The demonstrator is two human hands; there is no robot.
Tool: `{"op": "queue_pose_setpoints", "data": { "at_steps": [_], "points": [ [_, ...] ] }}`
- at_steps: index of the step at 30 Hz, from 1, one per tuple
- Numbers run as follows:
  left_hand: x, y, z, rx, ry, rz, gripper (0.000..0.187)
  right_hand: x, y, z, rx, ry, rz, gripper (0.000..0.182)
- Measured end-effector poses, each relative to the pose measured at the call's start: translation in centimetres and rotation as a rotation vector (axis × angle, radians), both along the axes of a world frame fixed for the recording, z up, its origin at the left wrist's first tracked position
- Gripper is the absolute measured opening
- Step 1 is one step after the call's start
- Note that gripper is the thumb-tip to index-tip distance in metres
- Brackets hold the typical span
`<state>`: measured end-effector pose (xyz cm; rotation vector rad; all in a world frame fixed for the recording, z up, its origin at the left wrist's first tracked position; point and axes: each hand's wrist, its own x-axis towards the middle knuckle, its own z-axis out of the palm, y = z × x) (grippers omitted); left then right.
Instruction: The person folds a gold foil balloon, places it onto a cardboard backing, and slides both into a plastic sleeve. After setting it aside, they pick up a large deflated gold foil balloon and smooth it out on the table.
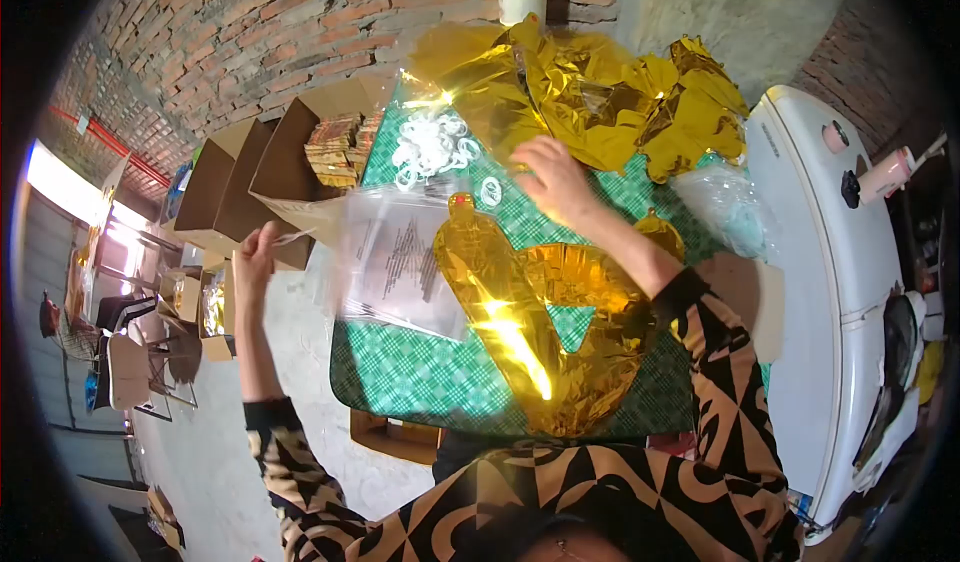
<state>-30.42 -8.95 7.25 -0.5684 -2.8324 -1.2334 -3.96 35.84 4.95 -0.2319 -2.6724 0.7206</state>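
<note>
My left hand (257, 252) is out past the table's left side, fingers pinched on a thin whitish strip whose far end blurs near the printed clear plastic bags (400, 262). My right hand (555, 182) hovers over the table with its fingers apart and nothing visible in them, close to the pile of gold foil balloons (590, 92). Below it, one flat gold foil balloon (490, 282) with a triangular hole lies near the front edge. Between the bags and the foil pile sit a heap of white coils (430, 149) and a single white coil (490, 191).
A green checked cloth (420, 372) covers the table. Open cardboard boxes (290, 162) stand at its left, one holding stacked printed packets (340, 147). Crumpled clear plastic (725, 202) lies at the right, beside a white appliance (800, 292). A chair (125, 367) stands far left.
</note>
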Motion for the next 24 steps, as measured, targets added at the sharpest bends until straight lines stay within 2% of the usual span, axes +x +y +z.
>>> {"op": "queue_pose_setpoints", "data": {
  "at_steps": [1, 2, 5, 6, 9, 10, 13, 14, 17, 20, 21, 22, 23, 24],
  "points": [
    [-4.2, -3.3, -2.8, -0.277, 0.194, 0.057, 0.03, -0.1, 1.5, -1.1, 0.118, -0.026, -0.039, 0.036],
    [-10.2, -7.2, -7.1, -1.175, 0.395, -0.153, 0.044, -0.3, 2.7, -1.8, 0.239, -0.05, -0.079, 0.039],
    [-2.7, -6.8, -3.4, -1.189, 0.56, 0.192, 0.062, -0.6, 5.3, -2.7, 0.427, -0.127, -0.008, 0.04],
    [-6.1, -8.0, -4.9, -1.056, 0.41, 0.186, 0.072, -0.8, 5.9, -3.2, 0.444, -0.086, 0.013, 0.036],
    [-6.5, -5.9, -3.3, -0.942, 0.622, 0.144, 0.056, -1.6, 7.2, -5.0, 0.502, 0.063, 0.081, 0.024],
    [-7.3, -5.2, -2.8, -0.978, 0.654, 0.122, 0.036, -1.9, 7.5, -5.5, 0.527, 0.131, 0.105, 0.019],
    [-9.3, -2.0, -1.7, -0.844, 0.195, 0.231, 0.028, -2.9, 8.1, -6.3, 0.565, 0.301, 0.132, 0.007],
    [-9.4, -1.2, -1.9, -0.954, 0.304, 0.199, 0.026, -3.1, 8.2, -6.4, 0.571, 0.35, 0.133, 0.004],
    [-10.2, 1.2, -4.9, -0.714, 0.594, 0.153, 0.024, -3.6, 8.1, -6.2, 0.511, 0.197, 0.076, 0.01],
    [-5.4, 8.1, -2.2, -0.397, 1.048, -0.102, 0.029, -4.1, 8.6, -5.6, 0.314, 0.262, 0.08, 0.021],
    [-7.2, 8.9, -2.6, -0.31, 0.943, -0.266, 0.025, -4.2, 8.6, -5.1, 0.262, 0.237, 0.071, 0.025],
    [-6.0, 11.3, -1.7, -0.415, 0.74, -0.222, 0.021, -4.3, 8.7, -4.6, 0.209, 0.212, 0.064, 0.029],
    [-4.1, 14.0, -1.0, -0.363, 0.559, -0.132, 0.018, -4.5, 8.7, -4.3, 0.156, 0.187, 0.057, 0.033],
    [-2.7, 16.0, -1.2, -0.225, 0.557, -0.145, 0.021, -4.7, 8.8, -4.2, 0.145, 0.192, 0.039, 0.035]
  ]
}}
